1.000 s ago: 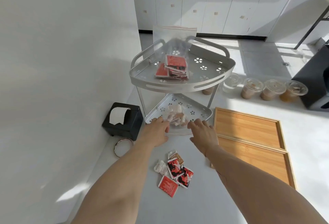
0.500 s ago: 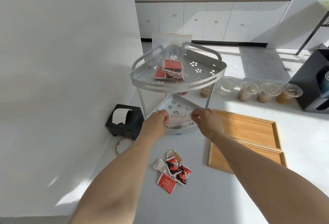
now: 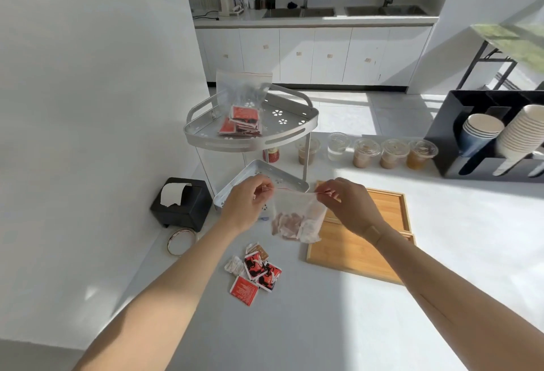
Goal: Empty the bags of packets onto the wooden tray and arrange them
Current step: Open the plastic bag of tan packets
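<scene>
I hold a clear zip bag point(image 3: 295, 217) of pale pinkish packets in the air by its top corners, my left hand point(image 3: 248, 201) pinching the left corner and my right hand point(image 3: 347, 204) the right one. It hangs over the near left edge of the wooden tray point(image 3: 350, 250), just in front of the rack's lower shelf point(image 3: 259, 169). A second clear bag point(image 3: 243, 105) with red packets stands on the rack's upper shelf point(image 3: 253, 139). Several loose red, black and white packets point(image 3: 254, 272) lie on the white counter left of the tray.
A black tissue box point(image 3: 184, 204) and a metal ring point(image 3: 182, 241) sit left of the rack. Lidded drink cups point(image 3: 379, 152) line the counter behind the tray. A black holder with paper cups point(image 3: 494, 135) stands at the right. A second tray part point(image 3: 388, 202) lies behind my right hand.
Both hands have lifted the bag of pale packets off the rack's lower shelf and pulled it toward me, over the tray's edge. The view has tilted up.
</scene>
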{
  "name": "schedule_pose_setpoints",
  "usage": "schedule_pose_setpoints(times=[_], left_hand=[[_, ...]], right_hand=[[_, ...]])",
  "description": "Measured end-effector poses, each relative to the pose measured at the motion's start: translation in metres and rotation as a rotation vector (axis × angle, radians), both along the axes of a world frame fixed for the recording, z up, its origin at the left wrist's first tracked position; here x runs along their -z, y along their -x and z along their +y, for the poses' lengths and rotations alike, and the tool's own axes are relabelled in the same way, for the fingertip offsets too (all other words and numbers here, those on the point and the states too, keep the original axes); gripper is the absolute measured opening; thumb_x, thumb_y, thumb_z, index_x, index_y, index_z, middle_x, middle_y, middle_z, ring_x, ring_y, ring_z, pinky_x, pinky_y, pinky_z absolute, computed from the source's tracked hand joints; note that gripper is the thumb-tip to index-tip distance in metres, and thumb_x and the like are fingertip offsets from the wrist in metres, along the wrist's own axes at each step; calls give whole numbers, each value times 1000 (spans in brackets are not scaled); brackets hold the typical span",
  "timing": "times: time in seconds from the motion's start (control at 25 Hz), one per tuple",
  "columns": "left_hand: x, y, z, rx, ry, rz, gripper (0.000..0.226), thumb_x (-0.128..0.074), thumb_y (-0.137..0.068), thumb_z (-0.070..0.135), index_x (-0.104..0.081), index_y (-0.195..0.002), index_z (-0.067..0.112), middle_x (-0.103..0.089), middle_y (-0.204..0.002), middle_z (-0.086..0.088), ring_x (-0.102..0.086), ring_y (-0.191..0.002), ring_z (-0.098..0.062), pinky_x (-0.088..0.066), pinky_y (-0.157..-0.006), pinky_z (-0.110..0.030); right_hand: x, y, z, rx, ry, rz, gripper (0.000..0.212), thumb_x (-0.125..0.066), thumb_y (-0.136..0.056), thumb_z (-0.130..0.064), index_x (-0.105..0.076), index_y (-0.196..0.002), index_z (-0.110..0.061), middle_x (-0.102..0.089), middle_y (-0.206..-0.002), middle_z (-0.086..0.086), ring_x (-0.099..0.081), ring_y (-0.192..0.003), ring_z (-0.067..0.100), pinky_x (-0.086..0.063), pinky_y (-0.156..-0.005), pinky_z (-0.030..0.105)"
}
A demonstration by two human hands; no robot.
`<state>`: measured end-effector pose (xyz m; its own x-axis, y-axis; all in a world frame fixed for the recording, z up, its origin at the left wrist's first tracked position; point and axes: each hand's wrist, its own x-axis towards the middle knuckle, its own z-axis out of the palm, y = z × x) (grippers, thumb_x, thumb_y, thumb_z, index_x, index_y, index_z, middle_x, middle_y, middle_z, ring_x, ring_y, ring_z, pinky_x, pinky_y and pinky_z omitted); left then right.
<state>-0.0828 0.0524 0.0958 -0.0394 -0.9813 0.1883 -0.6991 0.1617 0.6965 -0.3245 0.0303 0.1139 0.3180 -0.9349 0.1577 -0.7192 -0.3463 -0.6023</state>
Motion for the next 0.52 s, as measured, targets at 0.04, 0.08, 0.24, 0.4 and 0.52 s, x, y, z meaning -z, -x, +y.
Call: schedule_pose_setpoints(times=[0.04,0.08,0.24,0.4,0.52], left_hand=[[1,9,10,29,-19,40,6,-59,-94,17,-64,-97,19,-64,-91,9,-58,-84,2,-44,-77,-9],[6,19,22,55,-45,75,6,-59,-94,17,-64,-95,19,-65,-90,9,-58,-85,1,-44,-76,-8],[40,56,71,130,-171,146,5,-63,-90,16,-66,-91,19,-66,-90,6,-61,-88,-6,-48,-79,-17],[74,84,98,167,-260,138,14,-65,-88,17,-66,-86,31,-58,-93,10,-60,-93,-8,-48,-81,-24],[82,99,107,112,-239,105,12,-68,-87,20,-67,-93,30,-51,-98,9,-56,-96,-10,-47,-80,-23]], right_hand=[[1,12,13,-15,-20,4,14,-63,-92,-20,-74,-101,-19,-67,-91,-6,-62,-79,12,-49,-78,30],[6,25,30,-23,-50,-1,14,-64,-92,-20,-75,-101,-21,-66,-90,-9,-61,-75,8,-48,-76,27],[42,69,103,37,-155,-42,10,-67,-90,-23,-75,-95,-27,-66,-88,-16,-64,-78,2,-52,-76,24],[78,87,156,162,-153,-36,7,-68,-88,-26,-71,-85,-33,-64,-81,-17,-63,-73,2,-55,-71,32],[89,87,179,181,-112,-13,8,-70,-85,-27,-69,-87,-35,-57,-73,-19,-59,-65,2,-54,-64,29]])
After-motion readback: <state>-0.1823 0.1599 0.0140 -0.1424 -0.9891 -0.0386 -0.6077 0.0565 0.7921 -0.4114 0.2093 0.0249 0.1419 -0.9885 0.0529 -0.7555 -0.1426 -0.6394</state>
